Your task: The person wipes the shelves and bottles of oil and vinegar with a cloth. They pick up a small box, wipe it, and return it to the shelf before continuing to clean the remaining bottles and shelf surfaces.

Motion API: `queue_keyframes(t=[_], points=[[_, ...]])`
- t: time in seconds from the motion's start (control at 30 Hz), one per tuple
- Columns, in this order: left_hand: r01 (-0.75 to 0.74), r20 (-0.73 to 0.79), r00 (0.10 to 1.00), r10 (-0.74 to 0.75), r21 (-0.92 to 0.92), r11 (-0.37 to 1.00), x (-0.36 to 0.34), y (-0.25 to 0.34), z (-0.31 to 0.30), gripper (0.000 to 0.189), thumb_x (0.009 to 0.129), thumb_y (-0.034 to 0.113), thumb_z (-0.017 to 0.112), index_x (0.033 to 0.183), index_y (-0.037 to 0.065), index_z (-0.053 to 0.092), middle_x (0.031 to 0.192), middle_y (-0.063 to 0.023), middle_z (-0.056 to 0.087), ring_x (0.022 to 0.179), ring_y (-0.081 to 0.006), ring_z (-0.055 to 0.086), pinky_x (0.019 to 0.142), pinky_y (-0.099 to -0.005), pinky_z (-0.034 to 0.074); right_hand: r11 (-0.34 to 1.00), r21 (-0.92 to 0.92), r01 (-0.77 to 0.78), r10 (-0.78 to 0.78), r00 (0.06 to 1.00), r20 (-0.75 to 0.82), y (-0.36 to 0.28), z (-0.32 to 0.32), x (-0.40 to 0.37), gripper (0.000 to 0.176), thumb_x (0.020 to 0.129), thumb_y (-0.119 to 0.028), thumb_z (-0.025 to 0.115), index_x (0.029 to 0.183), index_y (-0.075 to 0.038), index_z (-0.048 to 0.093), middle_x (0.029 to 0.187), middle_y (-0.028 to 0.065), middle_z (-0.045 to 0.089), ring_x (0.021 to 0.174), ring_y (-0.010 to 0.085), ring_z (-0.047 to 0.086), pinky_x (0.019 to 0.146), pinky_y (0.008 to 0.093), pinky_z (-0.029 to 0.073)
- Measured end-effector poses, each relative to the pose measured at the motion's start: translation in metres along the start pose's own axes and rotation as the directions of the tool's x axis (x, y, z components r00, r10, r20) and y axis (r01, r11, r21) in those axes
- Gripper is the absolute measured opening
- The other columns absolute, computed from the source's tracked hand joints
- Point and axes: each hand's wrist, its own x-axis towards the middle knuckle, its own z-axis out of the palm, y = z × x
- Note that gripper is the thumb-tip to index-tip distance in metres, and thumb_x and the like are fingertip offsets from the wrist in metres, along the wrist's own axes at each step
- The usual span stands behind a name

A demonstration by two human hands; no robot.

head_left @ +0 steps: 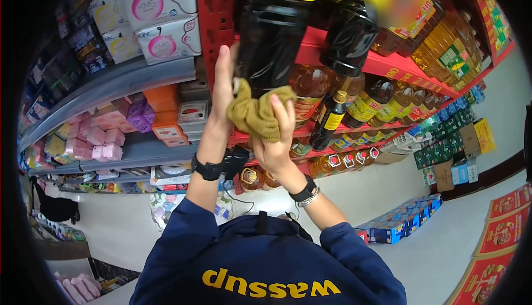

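A large bottle of dark liquid with a yellow label (271, 39) is close in front of me, at the top middle. My left hand (224, 91) grips its left side, thumb pointing up along it; the other fingers are hidden behind the bottle. An olive-green cloth (255, 115) is bunched in my right hand (277, 139) and pressed against the bottle's lower end. Just right stands another dark bottle with a yellow label (350, 33). Below it a smaller dark bottle (331, 119) leans at a tilt.
Red shelving (382, 64) holds several oil and sauce bottles at the right. On the left, a grey shelf (144, 87) carries white packets (158, 3) and coloured boxes. Blue cartons (399, 219) rest on the pale floor, and a black bag (58, 205) hangs at the far left.
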Motion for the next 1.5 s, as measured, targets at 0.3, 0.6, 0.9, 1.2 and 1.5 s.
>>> queue_keyframes(t=[0.3,0.6,0.9,1.2,1.5], points=[[-0.197,0.049,0.980,0.193,0.393,0.898,0.002,0.002,-0.007,0.051,0.089,0.037,0.043,0.118,-0.005,0.044,0.114,-0.0111,0.051,0.107,-0.0160,0.045,0.094,-0.0280,0.030,0.959,0.087,-0.271,0.282,0.861,-0.423,0.049,-0.093,0.093,0.037,0.091,-0.027,0.043,0.112,0.003,0.045,0.098,0.0090,0.056,0.085,0.0174,0.058,0.071,0.0289,0.049],[-0.207,0.017,0.976,0.219,0.410,0.888,0.001,-0.001,-0.008,0.051,0.091,0.036,0.040,0.120,-0.006,0.043,0.118,-0.0113,0.049,0.110,-0.0172,0.043,0.097,-0.0282,0.027,0.826,-0.563,-0.030,-0.018,0.997,-0.080,0.099,-0.070,0.113,0.041,0.070,-0.010,0.057,0.110,-0.003,0.055,0.136,0.0175,0.024,0.121,0.0441,0.025,0.099,0.0467,0.029],[-0.189,-0.001,0.978,0.207,0.408,0.893,0.002,-0.006,-0.011,0.050,0.092,0.034,0.038,0.122,-0.006,0.041,0.121,-0.0108,0.047,0.113,-0.0169,0.041,0.098,-0.0274,0.026,0.866,-0.493,-0.084,0.085,0.996,-0.021,0.077,-0.086,0.051,0.039,0.068,-0.004,0.060,0.105,0.002,0.055,0.131,0.0160,0.035,0.118,0.0409,0.033,0.098,0.0456,0.030],[-0.220,0.054,0.975,0.215,0.356,0.908,0.001,-0.005,-0.012,0.047,0.093,0.031,0.035,0.122,-0.005,0.042,0.121,-0.0099,0.048,0.112,-0.0167,0.042,0.098,-0.0280,0.027,0.881,-0.473,0.003,-0.015,1.000,-0.022,0.106,-0.109,0.115,0.034,0.075,-0.020,0.057,0.103,-0.001,0.057,0.123,0.0209,0.041,0.111,0.0366,0.042,0.094,0.0422,0.034],[-0.267,0.061,0.962,0.267,0.432,0.861,0.000,-0.008,-0.011,0.047,0.093,0.033,0.035,0.121,-0.005,0.043,0.121,-0.0105,0.048,0.112,-0.0169,0.042,0.098,-0.0281,0.026,0.958,-0.276,-0.076,0.046,0.992,-0.114,0.090,-0.085,0.034,0.044,0.065,-0.005,0.062,0.108,0.001,0.053,0.121,0.0217,0.041,0.108,0.0379,0.042,0.090,0.0431,0.037]])
